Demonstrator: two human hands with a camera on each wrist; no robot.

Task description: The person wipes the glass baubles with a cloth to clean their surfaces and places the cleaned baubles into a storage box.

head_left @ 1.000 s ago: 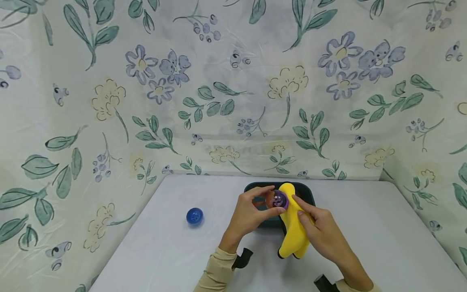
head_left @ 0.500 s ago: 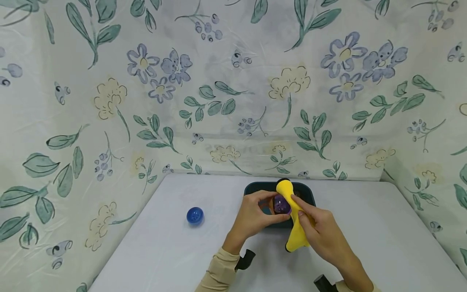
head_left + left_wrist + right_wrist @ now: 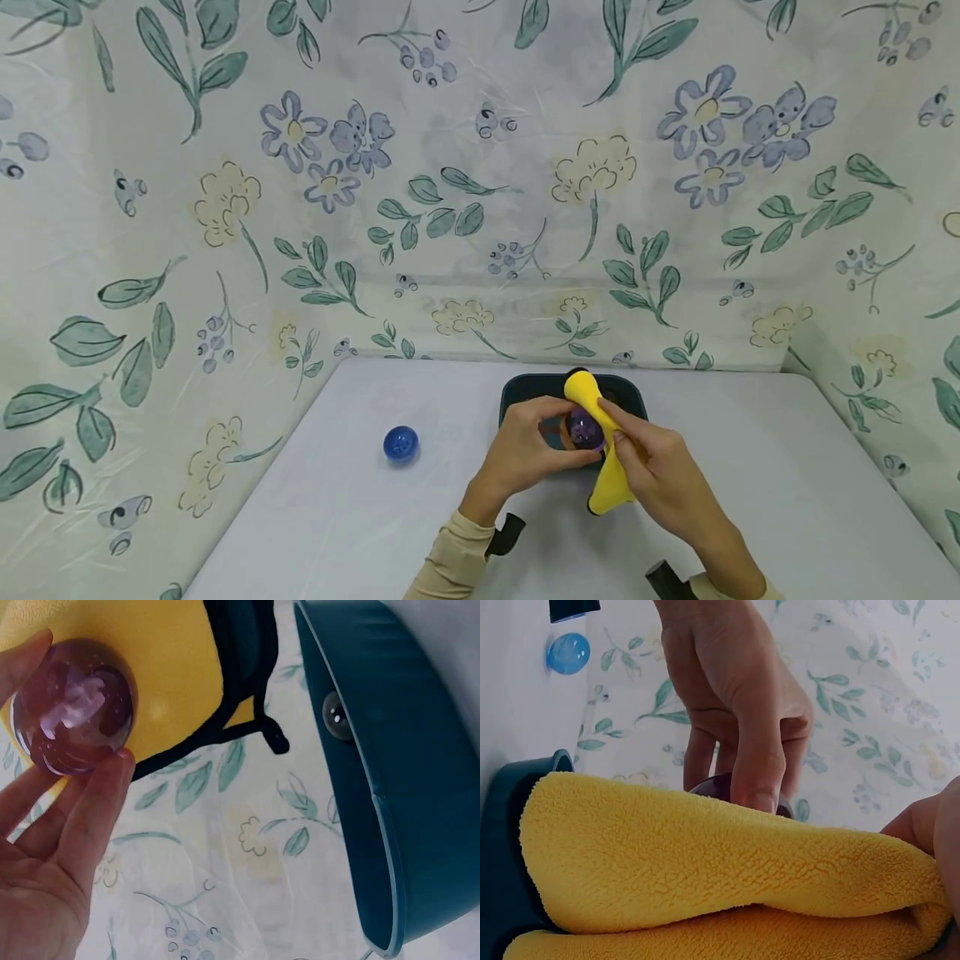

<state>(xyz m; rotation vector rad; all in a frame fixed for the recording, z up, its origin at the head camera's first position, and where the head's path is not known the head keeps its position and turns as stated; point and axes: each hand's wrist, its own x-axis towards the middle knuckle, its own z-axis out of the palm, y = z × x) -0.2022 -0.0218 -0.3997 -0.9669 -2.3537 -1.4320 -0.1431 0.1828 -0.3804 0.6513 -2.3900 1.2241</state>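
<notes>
My left hand (image 3: pixel 525 454) pinches a clear purple half-sphere (image 3: pixel 584 429) between thumb and fingers above a dark teal tub (image 3: pixel 517 390). In the left wrist view the purple half-sphere (image 3: pixel 73 707) sits at my fingertips (image 3: pixel 105 780) against the yellow cloth (image 3: pixel 165 667). My right hand (image 3: pixel 660 479) grips a yellow cloth (image 3: pixel 600 442) with black trim and presses it on the half-sphere's right side. The right wrist view shows the yellow cloth (image 3: pixel 705 877) folded over, with the left hand (image 3: pixel 742 712) behind it and the half-sphere (image 3: pixel 720 787) mostly hidden.
A blue half-sphere (image 3: pixel 401 444) lies alone on the white table (image 3: pixel 337 517) to the left. The teal tub (image 3: pixel 397 787) holds a small clear bead (image 3: pixel 335 716) on its wall. Floral fabric (image 3: pixel 480 167) hangs behind and at both sides.
The cloth has bunched narrower and risen against the purple half-sphere. Both hands have drifted slightly right and down with it. The blue half-sphere has not moved.
</notes>
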